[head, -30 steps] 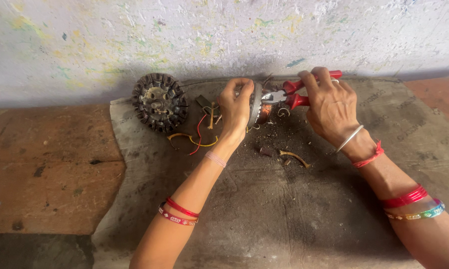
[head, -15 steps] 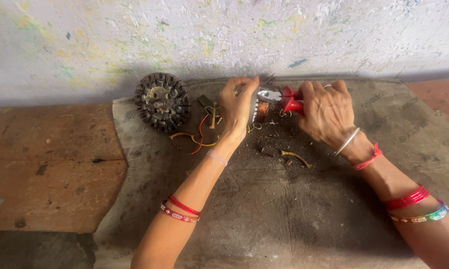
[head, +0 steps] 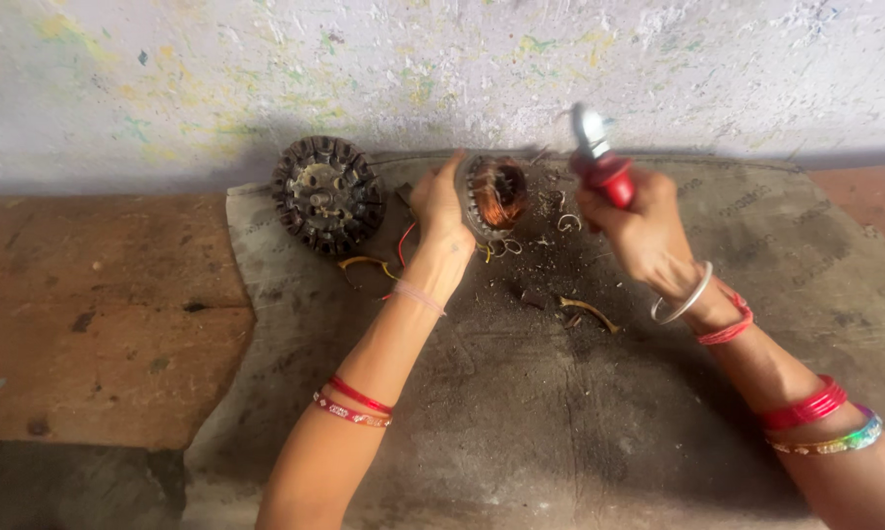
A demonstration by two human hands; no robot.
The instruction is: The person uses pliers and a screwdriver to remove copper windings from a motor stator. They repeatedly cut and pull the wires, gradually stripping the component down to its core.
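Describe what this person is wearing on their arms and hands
Both arms are bare, with no sleeves or gloves. The left hand has a thin pale thread at the wrist, and red bangles with a beaded band sit further up the forearm. The right hand has a silver bangle and red thread at the wrist, then red bangles and a multicoloured one higher up.

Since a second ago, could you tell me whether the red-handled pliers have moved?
Yes. The pliers in the right hand have swung up off the copper-wound stator; their jaws now point up at the wall, no longer lying across the mat.
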